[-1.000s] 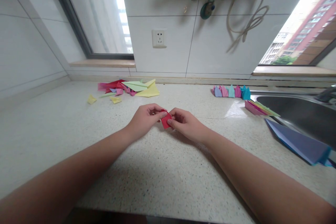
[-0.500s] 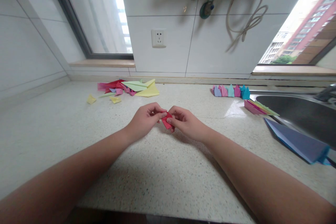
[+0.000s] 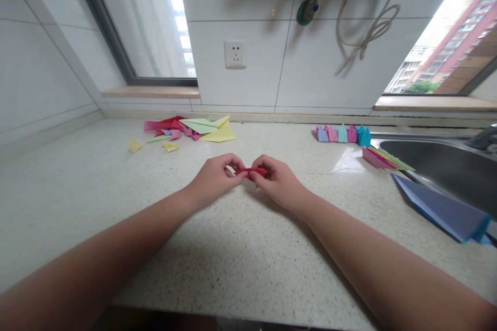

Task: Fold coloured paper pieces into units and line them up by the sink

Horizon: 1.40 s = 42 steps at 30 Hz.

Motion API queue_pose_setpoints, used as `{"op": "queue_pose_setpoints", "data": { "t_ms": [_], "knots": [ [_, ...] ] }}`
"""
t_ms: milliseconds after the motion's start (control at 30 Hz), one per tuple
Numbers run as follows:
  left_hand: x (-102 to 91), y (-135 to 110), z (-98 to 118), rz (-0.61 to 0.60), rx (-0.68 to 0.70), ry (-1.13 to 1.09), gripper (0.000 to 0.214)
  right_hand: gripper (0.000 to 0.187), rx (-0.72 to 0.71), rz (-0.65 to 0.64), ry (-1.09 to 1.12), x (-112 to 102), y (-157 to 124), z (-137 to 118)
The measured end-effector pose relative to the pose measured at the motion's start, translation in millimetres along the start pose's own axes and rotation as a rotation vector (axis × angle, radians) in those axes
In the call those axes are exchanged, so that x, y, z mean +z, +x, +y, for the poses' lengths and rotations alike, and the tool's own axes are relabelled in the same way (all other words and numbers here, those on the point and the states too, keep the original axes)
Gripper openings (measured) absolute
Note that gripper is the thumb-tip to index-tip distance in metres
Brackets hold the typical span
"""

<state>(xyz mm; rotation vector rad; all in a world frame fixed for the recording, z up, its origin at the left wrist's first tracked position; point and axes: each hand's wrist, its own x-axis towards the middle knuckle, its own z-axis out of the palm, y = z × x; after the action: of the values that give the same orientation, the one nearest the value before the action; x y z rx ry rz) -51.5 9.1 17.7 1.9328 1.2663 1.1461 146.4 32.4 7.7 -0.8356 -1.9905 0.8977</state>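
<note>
Left hand [image 3: 215, 177] and right hand [image 3: 280, 182], as I monitor remotely: both pinch the folded red paper [image 3: 249, 170] between them over the speckled countertop [image 3: 233, 253], presumably to steady its creases.

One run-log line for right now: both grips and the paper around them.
Left grip: pinching red paper | Right grip: pinching it too | Paper pile: beyond, left | Folded-paper row: beyond, right

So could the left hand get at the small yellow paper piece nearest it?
Probably yes: nothing appears to stand between the left hand and that yellow paper piece. But the hand is pinching the red paper, so it would likely have to let go first.
</note>
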Motion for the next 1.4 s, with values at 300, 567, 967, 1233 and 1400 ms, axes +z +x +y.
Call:
{"op": "queue_pose_setpoints", "data": {
  "t_ms": [300, 567, 967, 1233, 1400],
  "knots": [
    [-8.1, -4, 7, 0.104, 0.165, 0.135, 0.011, 0.01, -0.232, 0.075, -0.119, -4, -1, -6],
    [-10.6, -3, 10, 0.113, 0.227, 0.171, 0.016, 0.016, -0.293, 0.127, -0.21, -10, -2, -12],
    [-10.0, -4, 14, 0.146, 0.281, 0.234, 0.015, 0.011, -0.447, 0.083, -0.285, -14, -2, -16],
    [-16.8, 0, 3, 0.091, 0.393, 0.235, 0.012, 0.008, -0.396, 0.088, -0.24, -21, 3, -7],
    [-18.2, 2, -2, 0.077, 0.45, 0.218, 0.011, 0.009, -0.31, 0.039, -0.168, -22, 5, -1]
  ]
}}
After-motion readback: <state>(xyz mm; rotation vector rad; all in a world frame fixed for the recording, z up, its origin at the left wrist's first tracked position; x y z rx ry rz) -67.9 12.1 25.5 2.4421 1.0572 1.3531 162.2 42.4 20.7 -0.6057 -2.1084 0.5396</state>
